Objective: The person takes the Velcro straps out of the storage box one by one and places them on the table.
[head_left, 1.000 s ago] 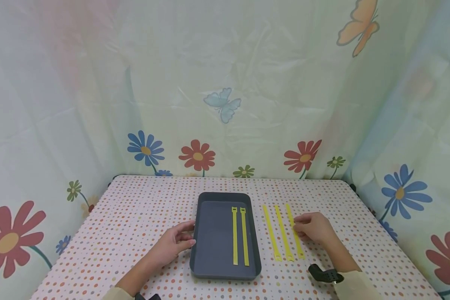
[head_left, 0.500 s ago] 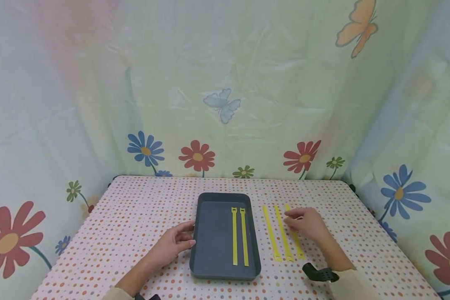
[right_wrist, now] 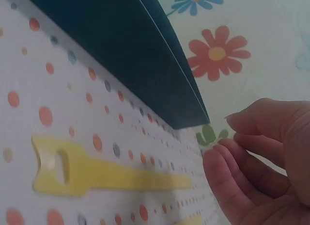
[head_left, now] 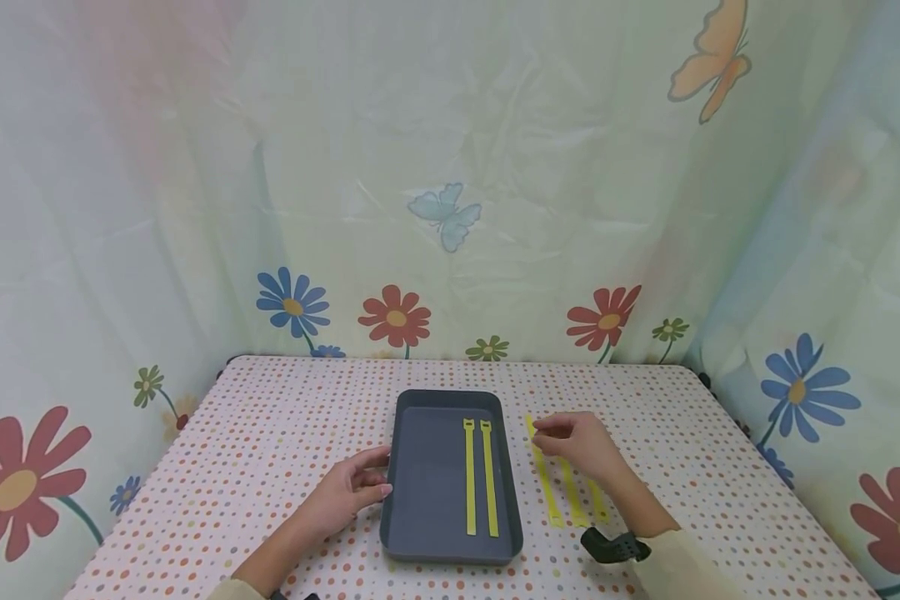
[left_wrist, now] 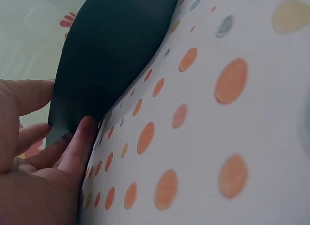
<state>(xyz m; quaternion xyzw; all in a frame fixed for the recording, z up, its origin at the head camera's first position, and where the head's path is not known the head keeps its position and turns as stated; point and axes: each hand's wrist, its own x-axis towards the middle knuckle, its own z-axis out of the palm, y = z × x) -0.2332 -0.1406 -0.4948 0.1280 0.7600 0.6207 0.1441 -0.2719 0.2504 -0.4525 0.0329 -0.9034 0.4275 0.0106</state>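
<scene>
A dark grey tray (head_left: 423,475) rests mid-table holding two yellow cable ties (head_left: 470,483) laid lengthwise, slotted heads at the far end. My left hand (head_left: 342,493) is at its left side; in the left wrist view the fingers (left_wrist: 83,137) touch the tray's outer wall (left_wrist: 116,45). To the right of the tray lie three more yellow cable ties, slotted heads toward me. My right hand (head_left: 581,446) hovers over their far ends, fingertips right by the leftmost tie (head_left: 546,487). The right wrist view shows a gap between thumb and fingers, nothing held, and that tie (right_wrist: 121,175) flat below.
A dotted cloth covers the table (head_left: 300,400). Behind and at both sides hangs a curtain (head_left: 540,208) printed with flowers and butterflies. A black wrist strap (head_left: 615,547) is on the right wrist.
My right hand has moved left, from the rightmost cable tie across to the leftmost one beside the tray. The left hand has stayed at the tray's side, and the ties have not moved.
</scene>
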